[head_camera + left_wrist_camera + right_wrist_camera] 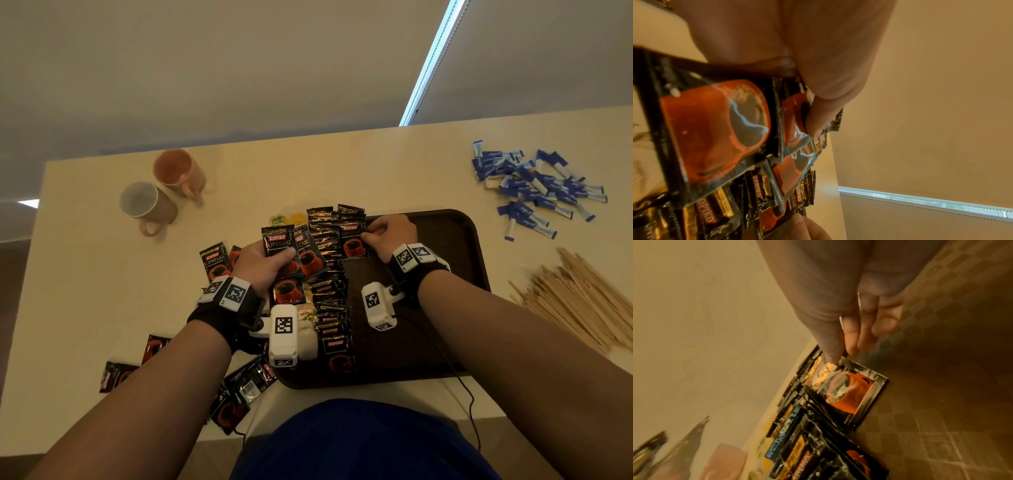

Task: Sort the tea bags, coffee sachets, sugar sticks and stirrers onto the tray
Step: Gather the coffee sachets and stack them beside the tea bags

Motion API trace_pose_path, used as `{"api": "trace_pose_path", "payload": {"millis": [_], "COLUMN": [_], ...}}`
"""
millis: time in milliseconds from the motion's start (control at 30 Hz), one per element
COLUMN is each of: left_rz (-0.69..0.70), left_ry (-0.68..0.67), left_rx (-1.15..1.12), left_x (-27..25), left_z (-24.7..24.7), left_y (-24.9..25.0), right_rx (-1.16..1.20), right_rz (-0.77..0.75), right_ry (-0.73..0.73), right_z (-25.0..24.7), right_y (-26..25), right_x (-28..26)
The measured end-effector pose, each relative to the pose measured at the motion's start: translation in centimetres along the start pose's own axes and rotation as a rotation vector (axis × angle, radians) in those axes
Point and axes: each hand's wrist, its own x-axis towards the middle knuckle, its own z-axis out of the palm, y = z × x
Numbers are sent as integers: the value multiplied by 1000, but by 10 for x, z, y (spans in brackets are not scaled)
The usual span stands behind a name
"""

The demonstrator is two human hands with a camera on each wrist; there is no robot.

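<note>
You are in the coffee step: your left hand [265, 263] holds a fan of coffee sachets [279, 248] at the tray's [474, 246] left rim, while your right hand [390, 236] pinches one sachet [352, 241] onto the row on the tray. Next, I judge, feed across another. Sugar sticks [534, 188] and stirrers [575, 298] wait right of the tray.

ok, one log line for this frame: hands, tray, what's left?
left hand: grips coffee sachets | right hand: pinches sachet on tray | sugar sticks, stirrers: on table, unsorted
</note>
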Motion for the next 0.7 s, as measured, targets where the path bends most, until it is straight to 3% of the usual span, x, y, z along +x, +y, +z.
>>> {"api": "trace_pose_path", "payload": {"millis": [167, 367, 533, 700], "left_rz": [56, 99, 85, 4], "left_ry": [-30, -115, -135, -178], "left_rx": [48, 86, 9, -71], "left_x": [-5, -15, -24, -27], "left_z": [6, 10, 13, 16], "left_y": [3, 12, 11, 10], "right_rx": [65, 213, 380, 395], "right_rz": [-128, -313, -201, -121], "right_ry": [77, -321, -382, -372], "right_z": [-11, -13, -12, -8], "right_y": [-23, -62, -62, -59], "right_x": [-16, -47, -57, -61]}}
